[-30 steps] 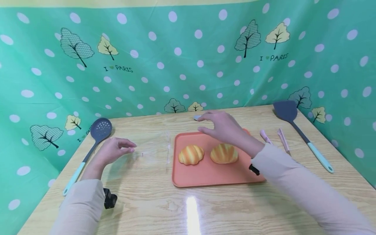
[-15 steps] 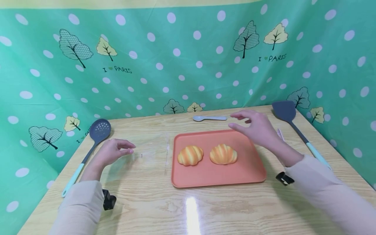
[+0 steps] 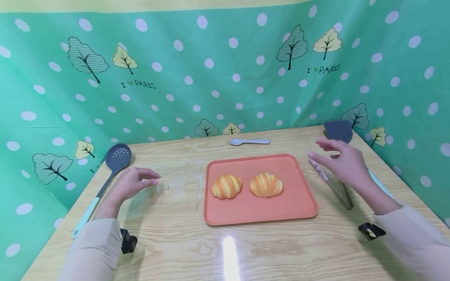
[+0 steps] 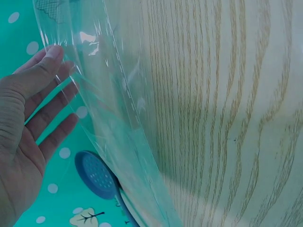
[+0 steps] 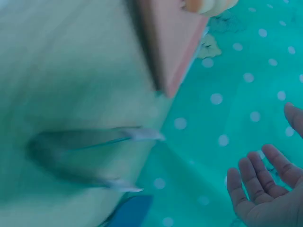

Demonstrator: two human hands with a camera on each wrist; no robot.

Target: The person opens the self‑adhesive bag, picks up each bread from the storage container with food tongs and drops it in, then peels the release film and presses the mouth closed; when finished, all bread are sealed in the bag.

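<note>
My left hand [image 3: 135, 183] hovers over a clear plastic bag [image 3: 179, 183] left of the tray, with a gap between thumb and fingers. In the left wrist view the thumb overlaps the edge of the bag [image 4: 128, 94]; contact cannot be told. My right hand [image 3: 346, 162] is loosely spread above a pair of metal tongs [image 3: 338, 191] with pink grips, holding nothing. The tongs [image 5: 90, 137] are blurred in the right wrist view, apart from the hand [image 5: 270, 189]. Two croissants [image 3: 227, 186] lie side by side on the pink tray [image 3: 260, 210].
A light spoon [image 3: 250, 141] lies behind the tray. At far left is a skimmer [image 3: 118, 157] with a pale blue handle. A dark spatula [image 3: 338, 130] lies at back right, partly covered by my right hand. A green dotted curtain [image 3: 225, 78] encloses the table's back and sides.
My right hand has moved right, from over the tray to above the tongs, uncovering the spoon and the tray's right part. My left hand has hardly moved.
</note>
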